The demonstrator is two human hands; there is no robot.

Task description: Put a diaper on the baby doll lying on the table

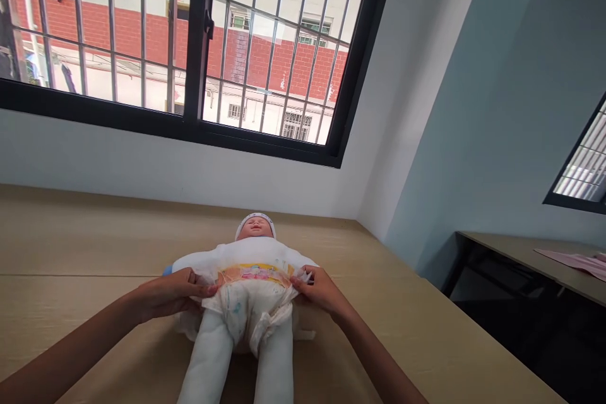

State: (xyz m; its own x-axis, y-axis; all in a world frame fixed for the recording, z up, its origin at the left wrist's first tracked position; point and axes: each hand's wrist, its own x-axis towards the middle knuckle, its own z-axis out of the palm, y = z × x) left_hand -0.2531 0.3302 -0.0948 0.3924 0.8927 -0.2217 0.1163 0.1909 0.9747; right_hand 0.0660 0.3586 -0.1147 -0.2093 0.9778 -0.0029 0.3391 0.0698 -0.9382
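A baby doll [254,246] in white clothes and a white cap lies on its back on a light wooden table [71,246], head toward the window, legs toward me. A white diaper [250,300] with a yellow patterned waistband wraps its hips. My left hand [168,293] pinches the diaper's left side at the waist. My right hand [319,290] grips the diaper's right side tab. Both hands press against the doll's hips.
A barred, black-framed window [199,44] fills the wall behind the table. To the right, across a dark gap, stands a second table [530,252] with pink cloth [577,262] on it. The table's right edge runs diagonally toward me.
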